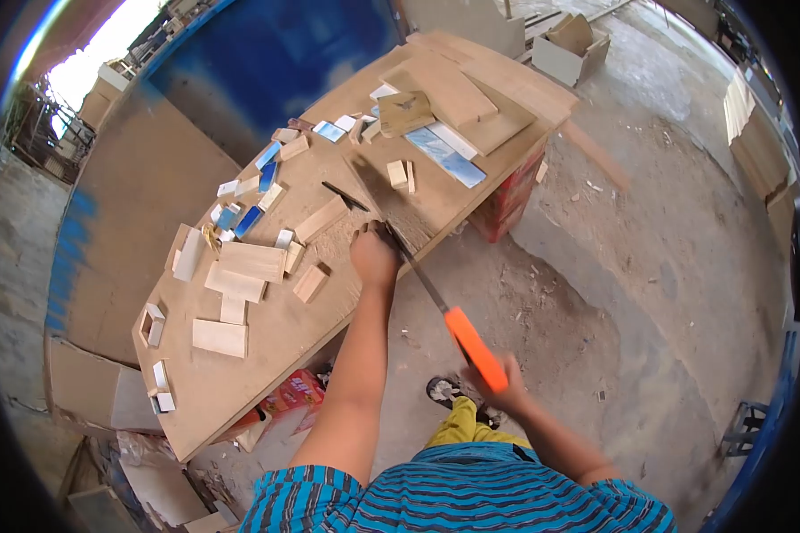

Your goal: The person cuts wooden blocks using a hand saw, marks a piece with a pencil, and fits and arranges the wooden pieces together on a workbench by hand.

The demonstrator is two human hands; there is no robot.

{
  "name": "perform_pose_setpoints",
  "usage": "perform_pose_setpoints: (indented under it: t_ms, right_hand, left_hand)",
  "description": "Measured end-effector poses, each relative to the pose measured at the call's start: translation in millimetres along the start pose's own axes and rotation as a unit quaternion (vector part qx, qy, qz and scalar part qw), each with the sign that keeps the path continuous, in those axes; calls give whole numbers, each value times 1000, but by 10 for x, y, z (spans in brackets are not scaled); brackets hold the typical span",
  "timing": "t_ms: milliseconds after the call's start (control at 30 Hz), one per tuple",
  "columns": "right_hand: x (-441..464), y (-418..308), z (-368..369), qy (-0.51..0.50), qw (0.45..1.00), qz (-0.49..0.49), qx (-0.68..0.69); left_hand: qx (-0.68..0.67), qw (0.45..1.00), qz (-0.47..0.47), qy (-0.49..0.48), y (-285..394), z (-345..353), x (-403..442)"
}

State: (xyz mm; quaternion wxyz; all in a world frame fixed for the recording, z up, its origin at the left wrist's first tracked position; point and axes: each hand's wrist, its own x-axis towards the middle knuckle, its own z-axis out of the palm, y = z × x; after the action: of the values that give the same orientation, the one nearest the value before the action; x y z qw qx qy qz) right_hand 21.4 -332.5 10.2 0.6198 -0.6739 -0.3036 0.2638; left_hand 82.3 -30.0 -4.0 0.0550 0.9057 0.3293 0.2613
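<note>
My right hand is wrapped round the orange handle of a handsaw, beyond the table's front edge. The saw's narrow blade runs up and left to the table edge, beside my left hand. My left hand presses down near that edge with its fingers bent together; what lies under them is hard to make out. A long wood strip and a dark, thin tool lie just beyond it. A small wood block rests to its left.
The wooden table carries several offcuts at the left and stacked boards at the far right. Two small blocks stand near the middle. Red packages are under the table; a box sits on the dusty floor.
</note>
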Motion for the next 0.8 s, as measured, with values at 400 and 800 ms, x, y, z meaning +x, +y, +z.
perform_pose_setpoints:
  t_ms: [400, 800]
  right_hand:
    - [157, 77, 25, 21, 999, -27, -15]
    - [165, -185, 99, -7, 997, -8, -80]
  left_hand:
    - [-15, 1000, -2, 7, -51, 82, -3]
    - [-37, 999, 8, 22, -49, 39, -19]
